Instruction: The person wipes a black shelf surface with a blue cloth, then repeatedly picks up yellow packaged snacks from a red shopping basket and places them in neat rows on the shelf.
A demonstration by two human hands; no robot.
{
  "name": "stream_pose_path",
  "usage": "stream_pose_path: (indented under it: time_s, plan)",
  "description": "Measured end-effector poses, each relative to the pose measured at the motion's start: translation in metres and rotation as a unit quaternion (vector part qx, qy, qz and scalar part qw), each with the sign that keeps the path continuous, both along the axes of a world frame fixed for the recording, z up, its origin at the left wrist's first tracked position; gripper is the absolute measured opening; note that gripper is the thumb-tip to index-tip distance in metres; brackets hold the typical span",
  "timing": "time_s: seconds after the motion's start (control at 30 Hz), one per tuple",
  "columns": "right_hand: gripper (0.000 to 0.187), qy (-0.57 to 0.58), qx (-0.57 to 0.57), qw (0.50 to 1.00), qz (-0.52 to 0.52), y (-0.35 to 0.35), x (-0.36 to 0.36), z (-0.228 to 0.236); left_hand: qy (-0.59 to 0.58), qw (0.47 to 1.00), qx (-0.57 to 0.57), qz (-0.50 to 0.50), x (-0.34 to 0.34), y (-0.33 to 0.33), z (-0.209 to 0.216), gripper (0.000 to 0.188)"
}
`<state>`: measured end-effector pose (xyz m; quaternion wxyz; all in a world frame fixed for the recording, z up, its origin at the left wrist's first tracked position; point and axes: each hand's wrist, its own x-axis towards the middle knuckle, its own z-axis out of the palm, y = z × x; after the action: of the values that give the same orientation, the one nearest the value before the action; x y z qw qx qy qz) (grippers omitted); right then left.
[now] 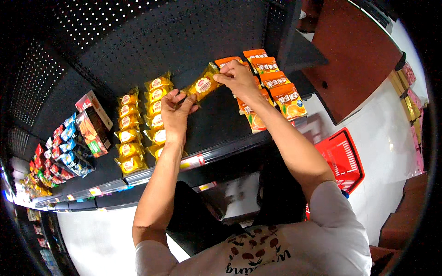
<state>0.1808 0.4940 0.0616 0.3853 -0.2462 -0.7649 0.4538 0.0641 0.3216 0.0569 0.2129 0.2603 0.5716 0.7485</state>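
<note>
Forearms (pixel 159 184) rise from the lower part of the frame, past a printed white T-shirt (pixel 313 244). At upper centre, a yellow wrapped pastry packet (pixel 202 86) slants above the black shelf (pixel 212 124). The right hand (pixel 237 79) has its grip pinched closed on the packet's upper-right end; the left hand's (pixel 175 112) grip is half-curled at the lower-left end, and whether it pinches cannot be told. Left of centre stand two rows of similar yellow packets (pixel 126 122); right of centre, orange pouches (pixel 287 103). A perforated back panel (pixel 138 50) spans the upper left.
</note>
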Motion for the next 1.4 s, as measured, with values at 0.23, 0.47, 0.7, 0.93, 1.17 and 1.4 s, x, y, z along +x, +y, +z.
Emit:
stream_pose_path:
  time_s: [0.23, 0.47, 0.7, 0.93, 1.17, 1.4]
  plan:
    - [0.025, -0.086, 0.082, 0.991, -0.069, 0.034, -0.047, -0.025, 0.006, 0.999, -0.037, 0.020, -0.046, 0.047, -0.014, 0.014]
    - [0.017, -0.096, -0.069, 0.993, -0.026, 0.053, -0.092, -0.051, 0.055, 0.986, -0.141, 0.068, -0.100, 0.091, -0.056, 0.017]
    - [0.032, -0.195, -0.112, 0.974, 0.016, 0.063, -0.109, -0.044, 0.170, 0.943, -0.264, 0.115, -0.124, 0.127, -0.070, 0.025]
    - [0.037, -0.185, -0.135, 0.973, 0.017, 0.065, -0.114, -0.044, 0.219, 0.929, -0.273, 0.124, -0.133, 0.139, -0.081, 0.028]
    - [0.040, -0.155, -0.109, 0.982, -0.005, 0.072, -0.121, -0.063, 0.281, 0.913, -0.268, 0.125, -0.136, 0.150, -0.092, 0.040]
    - [0.042, -0.146, -0.055, 0.988, -0.011, 0.060, -0.109, -0.041, 0.346, 0.884, -0.289, 0.126, -0.117, 0.135, -0.070, 0.044]
